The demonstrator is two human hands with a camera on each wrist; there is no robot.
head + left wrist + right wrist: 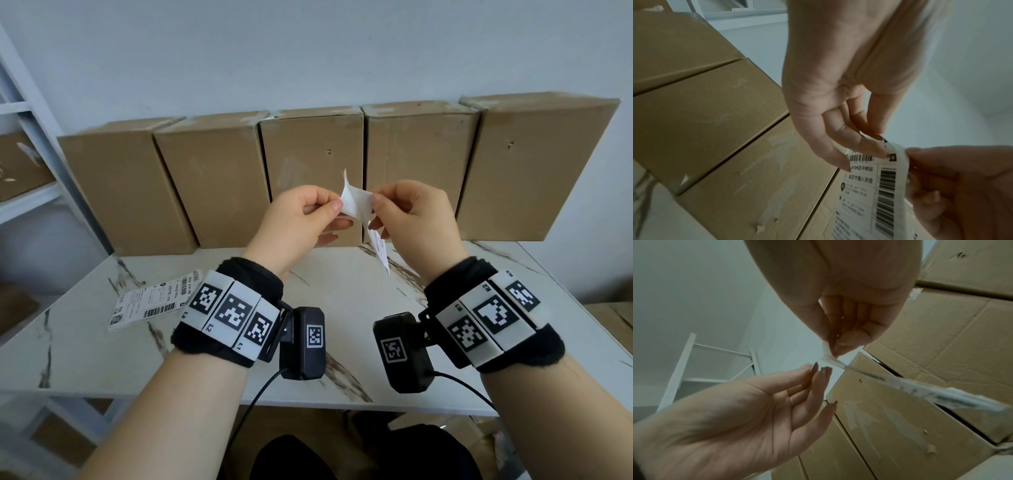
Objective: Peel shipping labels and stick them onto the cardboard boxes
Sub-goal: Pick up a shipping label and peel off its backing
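Note:
I hold one shipping label (378, 246) in the air over the table, in front of the middle cardboard box (308, 154). Its top is split: a blank white layer (356, 202) curls between my hands while the printed part hangs down. My left hand (337, 207) pinches the white layer's left edge with thumb and forefinger. My right hand (375, 200) pinches the right edge. The left wrist view shows the label's barcodes (865, 186) under the left hand's fingertips (877, 149). In the right wrist view the right hand (830, 352) pinches white paper, and the label (920, 391) runs edge-on.
Several tall cardboard boxes (212, 178) stand in a row along the back of the marble-patterned table (342, 301). A small stack of printed labels (150, 301) lies at the table's left. A white shelf frame (34, 137) with another box stands further left.

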